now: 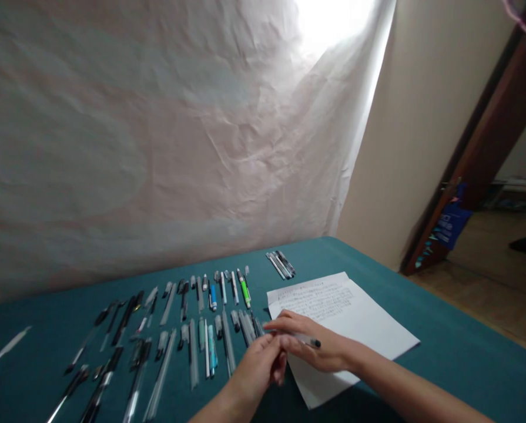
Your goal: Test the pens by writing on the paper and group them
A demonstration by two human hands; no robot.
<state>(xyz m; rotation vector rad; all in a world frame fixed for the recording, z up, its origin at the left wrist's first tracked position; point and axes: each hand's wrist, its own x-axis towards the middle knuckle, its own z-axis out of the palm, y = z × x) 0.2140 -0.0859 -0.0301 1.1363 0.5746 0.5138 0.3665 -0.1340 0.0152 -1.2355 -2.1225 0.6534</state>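
A pen (309,339) with a clear barrel and a black end rests in my right hand (322,346), its black end pointing right over the back of the hand. My left hand (259,361) meets the right fingertips, its fingers curled and pressed together. What lies between its fingers is hidden. Both hands are above the left edge of a white sheet of paper (377,329) with several lines of handwriting. Just left of the hands, some grey clear-barrelled pens (246,329) lie on the table, partly covered by them.
Two rows of pens and loose caps spread across the green tablecloth (456,358), among them a green highlighter (244,289) and a blue pen (213,297). A small group of pens (281,265) lies behind the paper. A pale sheet (178,147) hangs behind the table.
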